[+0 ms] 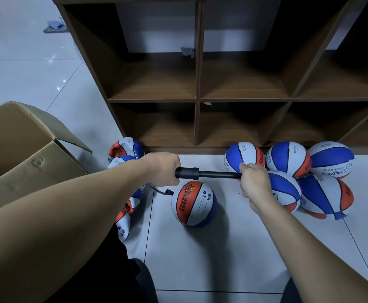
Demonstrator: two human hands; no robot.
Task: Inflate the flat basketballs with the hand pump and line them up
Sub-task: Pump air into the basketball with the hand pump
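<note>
Both forearms reach out toward the dark brown wooden cubby shelf (198, 84). Left of that shelf stands an open brown cardboard box (25, 149). Before its base, to the right, five round blue, white and orange basketballs (288, 158) cluster; one more (193, 204) sits on the floor below my slim black hand pump (209, 173). My left grip (161, 169) wraps the barrel, my right grip (255, 184) the handle end.

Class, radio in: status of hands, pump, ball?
Both hands grip the pump, held level. Hose hangs loose beside centre ball. Nothing in the way.
</note>
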